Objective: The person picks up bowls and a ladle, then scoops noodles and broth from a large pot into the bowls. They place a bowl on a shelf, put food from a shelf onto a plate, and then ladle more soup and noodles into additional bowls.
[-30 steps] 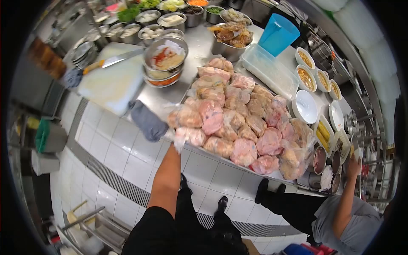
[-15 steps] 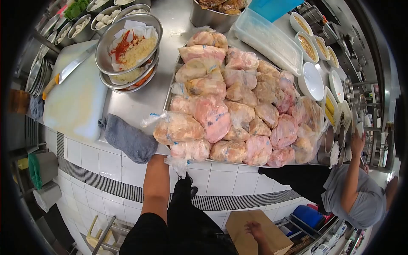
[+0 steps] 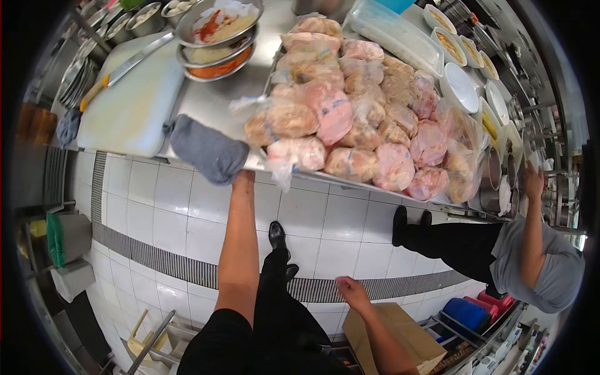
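We can't tell L hand's (image 3: 242,177) grip, hidden by folded grey cloth (image 3: 206,150) at s/steel desk (image 3: 212,103); R hand (image 3: 354,294) loosely half-open over wht tiled floor (image 3: 353,219)

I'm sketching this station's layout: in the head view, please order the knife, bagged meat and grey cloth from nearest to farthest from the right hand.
1. Bagged meat: ahead of the right hand.
2. Grey cloth: farther off, to the left, at the table's edge.
3. Knife: far left, on the white cutting board.
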Motion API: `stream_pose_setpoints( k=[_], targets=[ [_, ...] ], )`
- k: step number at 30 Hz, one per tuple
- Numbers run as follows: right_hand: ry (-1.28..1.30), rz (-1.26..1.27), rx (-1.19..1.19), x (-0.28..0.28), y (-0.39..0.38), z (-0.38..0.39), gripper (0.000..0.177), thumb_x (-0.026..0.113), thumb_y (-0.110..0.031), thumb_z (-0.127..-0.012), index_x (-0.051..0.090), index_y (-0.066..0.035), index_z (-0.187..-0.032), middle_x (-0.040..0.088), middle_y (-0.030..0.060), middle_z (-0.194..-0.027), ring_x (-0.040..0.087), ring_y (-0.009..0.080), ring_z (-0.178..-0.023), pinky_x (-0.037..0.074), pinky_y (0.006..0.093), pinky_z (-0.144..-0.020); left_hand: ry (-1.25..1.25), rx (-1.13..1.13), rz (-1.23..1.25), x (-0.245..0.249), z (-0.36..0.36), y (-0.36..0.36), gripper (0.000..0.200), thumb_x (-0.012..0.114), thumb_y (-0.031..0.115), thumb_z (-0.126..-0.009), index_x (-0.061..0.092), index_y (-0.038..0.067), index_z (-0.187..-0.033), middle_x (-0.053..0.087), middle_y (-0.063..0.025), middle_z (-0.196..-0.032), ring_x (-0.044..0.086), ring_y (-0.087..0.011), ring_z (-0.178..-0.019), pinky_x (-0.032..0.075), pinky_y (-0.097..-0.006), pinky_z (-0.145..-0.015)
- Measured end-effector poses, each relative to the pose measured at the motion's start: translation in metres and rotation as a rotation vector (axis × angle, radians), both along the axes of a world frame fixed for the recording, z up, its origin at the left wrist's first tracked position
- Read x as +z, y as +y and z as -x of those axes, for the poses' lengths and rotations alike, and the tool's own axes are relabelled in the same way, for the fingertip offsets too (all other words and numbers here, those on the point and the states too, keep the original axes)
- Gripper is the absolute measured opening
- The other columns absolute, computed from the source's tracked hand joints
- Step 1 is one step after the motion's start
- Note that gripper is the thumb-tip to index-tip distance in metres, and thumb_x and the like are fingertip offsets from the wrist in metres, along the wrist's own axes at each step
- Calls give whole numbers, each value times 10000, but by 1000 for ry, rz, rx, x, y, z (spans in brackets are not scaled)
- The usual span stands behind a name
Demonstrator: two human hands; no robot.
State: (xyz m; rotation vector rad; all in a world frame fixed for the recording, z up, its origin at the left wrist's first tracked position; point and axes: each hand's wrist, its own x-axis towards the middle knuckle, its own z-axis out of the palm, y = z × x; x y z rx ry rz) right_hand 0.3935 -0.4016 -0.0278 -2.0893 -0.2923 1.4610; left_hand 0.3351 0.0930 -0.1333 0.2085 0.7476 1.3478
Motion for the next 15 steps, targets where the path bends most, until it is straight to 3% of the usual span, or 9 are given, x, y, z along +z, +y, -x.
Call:
stream_pose_setpoints(
  k=[2,3,5,7,15],
  targets=[
    [-23,-71,26,2,41,10,294,530,-254,-967,632,-21,-1115,661,34,-870,606,111,-704,489,252,-654,180,-121,-13,30,21,-33,304,527,97,-907,509,118,-1210,566,-70,-1185,563,-245,-1058,546,-374,-834],
    [-10,-120,18,2,61,14,304,524,-268,-972,629,-22,-1117,662,35,-887,605,115,-722,491,258,-659,54,-129,89,53,33,-38,487,469,-18,-819,437,105,-1290,536,-106,-1214,560,-278,-1076,566,-413,-831],
    [104,-246,9,4,99,18,303,529,-256,-978,583,-34,-1178,656,52,-977,608,121,-798,505,264,-708,187,-153,-2,82,61,-69,632,482,27,-761,335,76,-1373,468,-175,-1306,536,-387,-1144,538,-565,-874],
    [135,-301,-13,16,143,25,345,519,-288,-980,546,-42,-1221,650,60,-1023,608,134,-846,509,281,-726,119,-267,54,85,97,-93,776,421,8,-639,281,83,-1398,422,-190,-1336,519,-424,-1159,524,-612,-879],
    [152,-358,-118,11,231,40,515,517,-291,-974,376,-55,-1409,584,107,-1192,602,164,-842,515,296,-725,227,-369,130,92,145,-125,747,440,34,-717,244,78,-1436,392,-195,-1361,474,-400,-1219,479,-614,-930]
  ],
)
